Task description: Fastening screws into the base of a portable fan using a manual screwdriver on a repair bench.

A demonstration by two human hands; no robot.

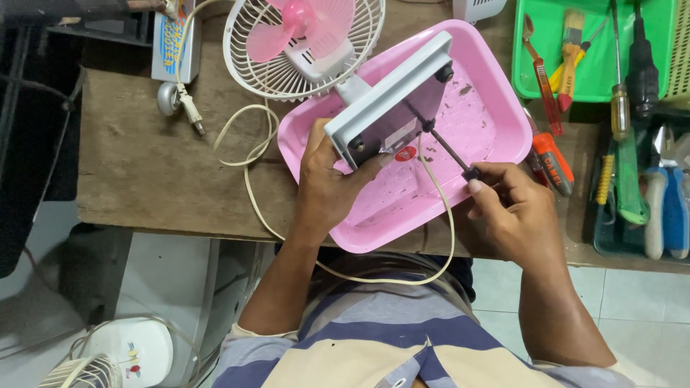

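Observation:
A small white desk fan (302,43) with pink blades lies tipped over a pink plastic tray (496,93), its grey base (392,93) turned up toward me. My left hand (330,183) grips the lower edge of that base. My right hand (510,208) holds the black handle of a thin screwdriver (449,151), whose tip rests on the underside of the base near a black rubber foot. The fan's cream power cord (248,154) loops across the wooden table and down past my lap.
A green tray (532,72) at the back right holds a brush, pliers and screwdrivers. More tools, some with orange, green and blue handles, lie at the right edge (632,179). A white plug (190,111) lies at the back left. Another white fan (108,356) stands on the floor.

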